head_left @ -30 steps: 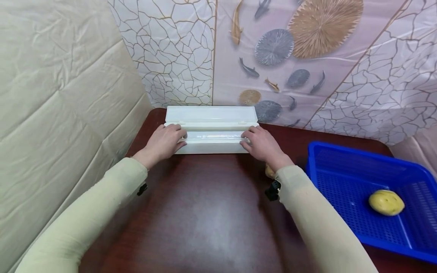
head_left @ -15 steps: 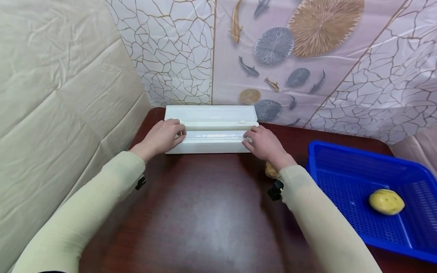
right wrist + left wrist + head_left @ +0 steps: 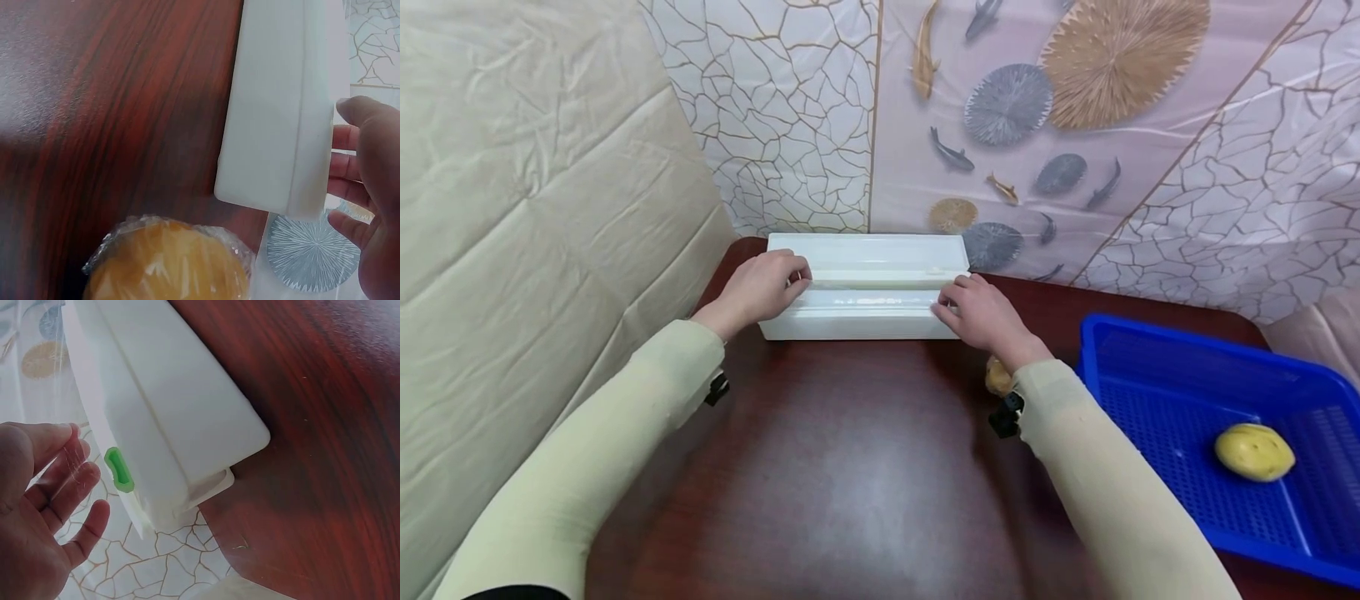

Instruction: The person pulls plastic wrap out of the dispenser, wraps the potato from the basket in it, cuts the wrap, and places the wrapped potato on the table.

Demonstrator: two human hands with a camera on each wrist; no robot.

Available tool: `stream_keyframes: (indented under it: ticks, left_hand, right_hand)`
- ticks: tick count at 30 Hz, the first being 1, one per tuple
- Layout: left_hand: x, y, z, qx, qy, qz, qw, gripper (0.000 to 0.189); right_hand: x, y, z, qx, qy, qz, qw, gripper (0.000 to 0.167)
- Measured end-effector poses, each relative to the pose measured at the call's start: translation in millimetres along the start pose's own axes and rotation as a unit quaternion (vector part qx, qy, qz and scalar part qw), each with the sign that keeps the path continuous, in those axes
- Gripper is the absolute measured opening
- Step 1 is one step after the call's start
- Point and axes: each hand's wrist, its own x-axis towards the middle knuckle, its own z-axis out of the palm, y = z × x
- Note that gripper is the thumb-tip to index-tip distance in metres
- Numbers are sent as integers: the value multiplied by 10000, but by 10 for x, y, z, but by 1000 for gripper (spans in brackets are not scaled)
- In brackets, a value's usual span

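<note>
On the dark-red surface (image 3: 850, 467), a yellow oval item (image 3: 1255, 452) sits in the blue basket (image 3: 1157, 332); a film-wrapped item (image 3: 165, 265) lies beyond. Farther, the left hand (image 3: 760, 285) pinches clear film (image 3: 76, 470) at the open white box (image 3: 857, 327)'s left end; the right hand (image 3: 987, 315)'s fingers bend at its right, their grip unclear. Patterned cloth (image 3: 797, 125) hangs behind.

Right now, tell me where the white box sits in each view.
Head: white box, at the picture's centre.
Left wrist: white box, upper middle, slanting down from the top edge.
Right wrist: white box, right of centre, reaching the top edge.
Shared landmark: reddish-brown table.
</note>
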Motion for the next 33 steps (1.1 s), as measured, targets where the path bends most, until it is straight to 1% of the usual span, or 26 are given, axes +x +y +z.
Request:
stream_keyframes:
  ticks: [6, 11, 16, 20, 24, 26, 33]
  left_hand:
    - [47, 7, -33, -230, -63, -287, 9993, 13]
    - [74, 18, -56, -287, -69, -415, 9987, 14]
    - [82, 27, -79, -258, -58, -440, 9987, 13]
    - [86, 35, -94, -184, -61, -487, 9986, 13]
    - [93, 47, -115, -77, -107, -515, 9986, 13]
    - [94, 53, -133, -58, -124, -527, 9985, 13]
    - [103, 80, -232, -138, -107, -527, 9985, 14]
  right_hand:
    - [59, 24, 12, 28, -14, 42, 10000, 25]
    - [90, 30, 16, 112, 9, 17, 9999, 21]
    - [132, 33, 5, 235, 142, 23, 9996, 17]
    - [173, 44, -24, 326, 187, 133, 9992, 15]
    - [214, 60, -64, 288, 161, 204, 9992, 14]
    - [236, 67, -90, 243, 193, 169, 9994, 14]
    - [305, 58, -240, 174, 307, 96, 9993, 13]
